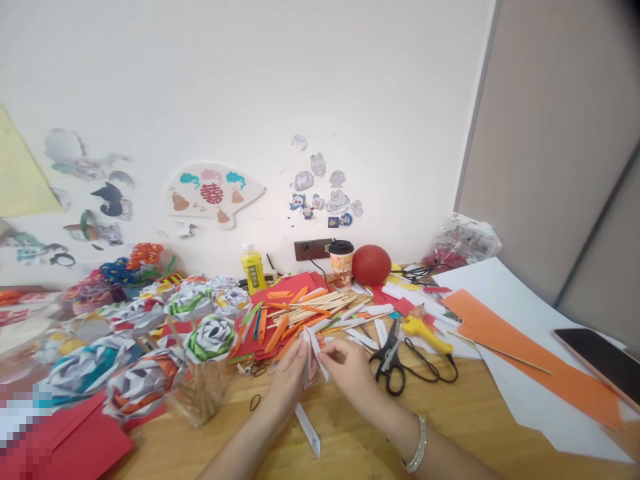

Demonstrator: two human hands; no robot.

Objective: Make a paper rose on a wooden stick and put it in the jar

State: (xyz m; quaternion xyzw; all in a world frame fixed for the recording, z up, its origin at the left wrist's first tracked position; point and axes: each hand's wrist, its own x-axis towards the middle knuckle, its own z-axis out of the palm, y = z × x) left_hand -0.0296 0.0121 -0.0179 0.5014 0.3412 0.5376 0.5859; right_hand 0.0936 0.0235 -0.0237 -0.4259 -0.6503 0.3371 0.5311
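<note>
Both my hands meet over the middle of the table, closed on a folded white paper strip (308,340). My left hand (293,363) grips its left side, and my right hand (344,362) pinches its right side between thumb and fingers. Just below them another folded white paper strip (307,430) lies on the wooden table (240,443). Beyond my hands is a pile of thin wooden sticks (313,308) with orange folded paper strips (277,335) around it. To the right of my right hand lie black scissors (387,357).
Several folded paper flowers (210,338) crowd the left side, near a clear cup (200,397). A yellow glue gun (427,333) with its cord, orange paper (525,360), white sheets (540,400) and a phone (600,360) lie right. Behind stand a drink bottle (254,270), a lidded cup (341,267) and a red balloon (371,265).
</note>
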